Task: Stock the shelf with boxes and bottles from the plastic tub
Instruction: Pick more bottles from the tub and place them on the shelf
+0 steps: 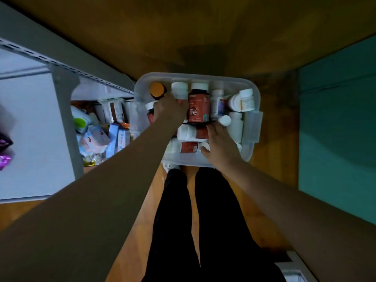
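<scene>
A clear plastic tub [234,81] stands on the wooden floor in front of my feet, holding several bottles. A red-labelled bottle marked "Fe" [198,104] lies in the middle, an orange-capped bottle [157,89] at the back left, white bottles [243,99] at the right. My left hand [168,110] reaches into the tub's left half, its fingers curled round a white-capped bottle [180,90]. My right hand [220,142] lies over the red-and-white bottles [188,132] at the tub's near side, fingers bent down onto them; what they hold is hidden.
A grey metal shelf [61,110] stands at the left, its lower level holding several boxes and packets [97,137]. A teal surface [337,129] lies at the right. My dark-trousered legs [193,220] stand just behind the tub.
</scene>
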A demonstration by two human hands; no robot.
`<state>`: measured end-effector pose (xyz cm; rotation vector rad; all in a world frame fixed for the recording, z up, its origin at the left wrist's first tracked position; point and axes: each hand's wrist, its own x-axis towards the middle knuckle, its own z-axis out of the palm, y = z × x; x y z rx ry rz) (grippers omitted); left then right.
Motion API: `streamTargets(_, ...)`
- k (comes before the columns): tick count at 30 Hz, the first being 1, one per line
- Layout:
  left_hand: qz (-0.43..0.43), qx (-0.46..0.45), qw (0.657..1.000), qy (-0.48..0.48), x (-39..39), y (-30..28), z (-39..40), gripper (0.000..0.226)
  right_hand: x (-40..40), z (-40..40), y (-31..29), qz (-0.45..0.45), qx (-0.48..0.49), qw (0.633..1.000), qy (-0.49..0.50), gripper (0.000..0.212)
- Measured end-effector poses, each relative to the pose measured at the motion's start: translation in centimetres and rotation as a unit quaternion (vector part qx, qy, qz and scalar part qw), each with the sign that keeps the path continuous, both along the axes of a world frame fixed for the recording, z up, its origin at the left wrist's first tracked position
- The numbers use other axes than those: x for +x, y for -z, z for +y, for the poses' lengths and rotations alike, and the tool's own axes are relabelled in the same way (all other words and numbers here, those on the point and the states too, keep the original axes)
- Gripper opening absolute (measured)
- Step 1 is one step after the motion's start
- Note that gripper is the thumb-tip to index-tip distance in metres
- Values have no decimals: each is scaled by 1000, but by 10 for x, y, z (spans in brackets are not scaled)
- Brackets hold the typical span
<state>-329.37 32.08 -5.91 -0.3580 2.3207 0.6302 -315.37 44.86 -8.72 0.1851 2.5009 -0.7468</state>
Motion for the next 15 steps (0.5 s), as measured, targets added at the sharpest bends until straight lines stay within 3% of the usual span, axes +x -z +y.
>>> streamTargets(4,19,-26,999,16,3,3,1,44,1,-3,5,-9,3,1000,15,62)
streamTargets(7,-17,-35,998,57,4,5,0,48,4,-3,2,-18,-5,1000,18,60)
streamTargets(15,-18,21,999,45,6,0,6,28,16,7,-17,-45,17,998,34,51)
